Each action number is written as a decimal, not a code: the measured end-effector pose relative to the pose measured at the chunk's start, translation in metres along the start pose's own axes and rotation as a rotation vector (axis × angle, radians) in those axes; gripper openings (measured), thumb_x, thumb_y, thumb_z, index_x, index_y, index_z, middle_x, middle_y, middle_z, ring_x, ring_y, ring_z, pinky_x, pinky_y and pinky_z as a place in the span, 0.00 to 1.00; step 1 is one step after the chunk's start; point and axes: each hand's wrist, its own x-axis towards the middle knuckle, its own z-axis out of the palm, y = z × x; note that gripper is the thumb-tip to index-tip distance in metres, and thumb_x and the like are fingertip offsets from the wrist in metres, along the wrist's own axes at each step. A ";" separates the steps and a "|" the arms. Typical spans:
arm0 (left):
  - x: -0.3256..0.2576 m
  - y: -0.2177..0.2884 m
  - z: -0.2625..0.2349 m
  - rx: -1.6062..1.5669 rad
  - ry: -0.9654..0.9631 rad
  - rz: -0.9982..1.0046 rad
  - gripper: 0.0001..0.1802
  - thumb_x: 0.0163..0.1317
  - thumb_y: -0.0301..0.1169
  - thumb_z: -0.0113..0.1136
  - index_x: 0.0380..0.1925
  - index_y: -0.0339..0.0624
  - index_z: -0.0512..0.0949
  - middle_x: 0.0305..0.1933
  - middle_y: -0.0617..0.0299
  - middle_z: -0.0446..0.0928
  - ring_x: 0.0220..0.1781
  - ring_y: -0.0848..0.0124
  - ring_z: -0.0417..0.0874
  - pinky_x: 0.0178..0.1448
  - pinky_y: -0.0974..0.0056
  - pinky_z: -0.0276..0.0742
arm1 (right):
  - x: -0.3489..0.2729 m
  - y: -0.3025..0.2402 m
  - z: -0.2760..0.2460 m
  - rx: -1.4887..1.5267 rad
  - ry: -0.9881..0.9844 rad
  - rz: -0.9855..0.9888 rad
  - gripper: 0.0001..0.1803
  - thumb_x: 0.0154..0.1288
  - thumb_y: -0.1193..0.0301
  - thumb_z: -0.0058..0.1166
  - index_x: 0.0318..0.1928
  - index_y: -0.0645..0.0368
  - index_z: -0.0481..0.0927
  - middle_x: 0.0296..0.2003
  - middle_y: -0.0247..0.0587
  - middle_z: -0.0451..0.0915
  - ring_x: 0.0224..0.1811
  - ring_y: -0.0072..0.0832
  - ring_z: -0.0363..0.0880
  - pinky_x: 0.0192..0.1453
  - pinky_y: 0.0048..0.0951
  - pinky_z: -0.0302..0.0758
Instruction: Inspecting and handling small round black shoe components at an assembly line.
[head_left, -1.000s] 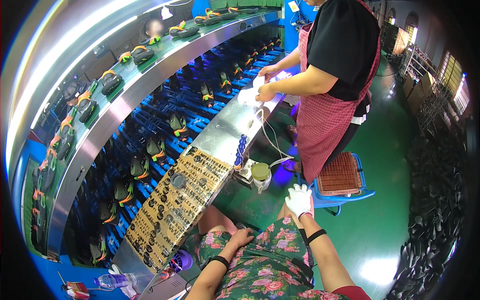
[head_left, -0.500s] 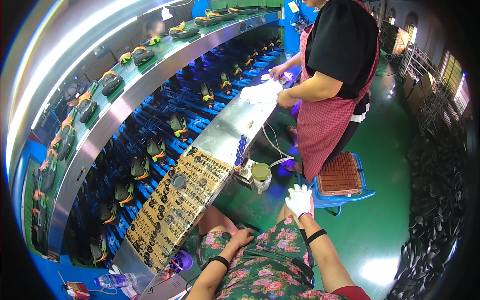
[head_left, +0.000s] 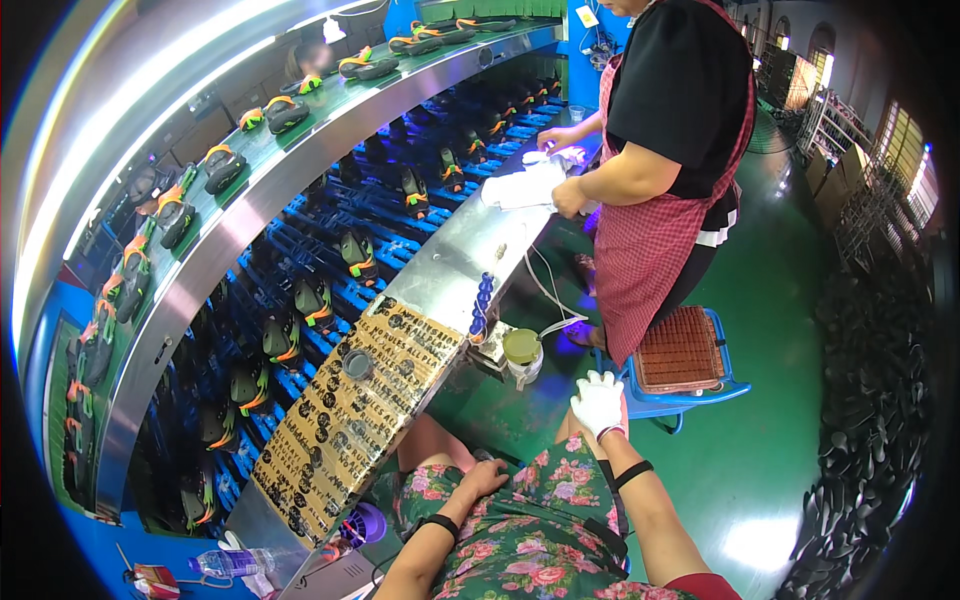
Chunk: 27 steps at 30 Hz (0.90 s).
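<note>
My bare left hand (head_left: 484, 480) rests on my left thigh, on the flowered green cloth (head_left: 530, 540) over my lap. Its fingers lie loosely, and nothing shows in them. A white work glove covers my right hand (head_left: 599, 404), which lies on my right knee with the fingers apart and nothing held. Ahead of my hands stands a small pot with a yellow-green top (head_left: 521, 346), beside the bench edge. A dark round cup (head_left: 357, 364) sits on the printed cardboard (head_left: 345, 425) that covers the near part of the metal bench (head_left: 440, 262).
A co-worker in a checked apron (head_left: 650, 260) stands at the bench, hands at a white cloth (head_left: 525, 187). Shoes (head_left: 358, 254) fill the blue racks and the upper green conveyor. A blue stool (head_left: 685, 350) stands right; a plastic bottle (head_left: 232, 563) lies lower left.
The co-worker's hands have shifted slightly around the white cloth, the farther one moving a little left. My two hands stay almost where they were.
</note>
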 end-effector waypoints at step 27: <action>0.002 -0.006 0.005 0.011 -0.006 -0.004 0.26 0.63 0.43 0.62 0.58 0.42 0.79 0.47 0.41 0.85 0.54 0.46 0.85 0.59 0.48 0.79 | -0.002 -0.004 -0.003 -0.042 0.001 0.007 0.18 0.58 0.57 0.57 0.46 0.51 0.84 0.52 0.38 0.77 0.57 0.42 0.70 0.57 0.50 0.66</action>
